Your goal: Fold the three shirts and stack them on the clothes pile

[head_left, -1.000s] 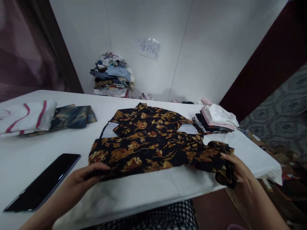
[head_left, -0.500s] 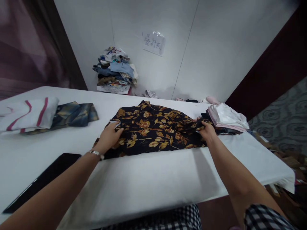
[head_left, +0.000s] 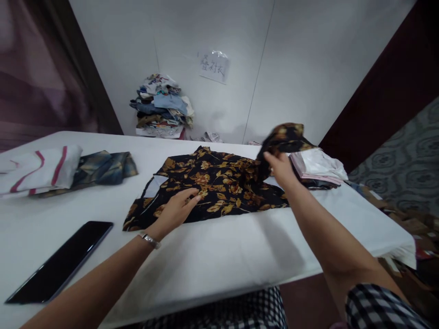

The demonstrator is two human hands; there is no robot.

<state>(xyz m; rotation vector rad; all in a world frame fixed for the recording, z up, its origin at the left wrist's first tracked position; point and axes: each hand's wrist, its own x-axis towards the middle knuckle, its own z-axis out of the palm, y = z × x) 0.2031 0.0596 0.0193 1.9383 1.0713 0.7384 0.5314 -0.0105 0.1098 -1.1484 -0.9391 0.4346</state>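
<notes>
Shirt (head_left: pixel 219 183) up in my right grip (head_left: pixel 283 170)!

It's spread mid-counter (head_left: pixel 226 251), right side bunched, raised and pinched in my right grip. My left grip (head_left: pixel 178 208), fingers loosely parted, is over its near-left part; whether it's touching, I can't tell. Phone (head_left: pixel 61 262) at near left, stack (head_left: pixel 318 165) over at right!

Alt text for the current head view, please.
A dark floral shirt lies on a white table; the right hand holds part of it raised, the left hand is over its near side. Folded clothes and a black-screened device are at left, a folded stack at right.
</notes>
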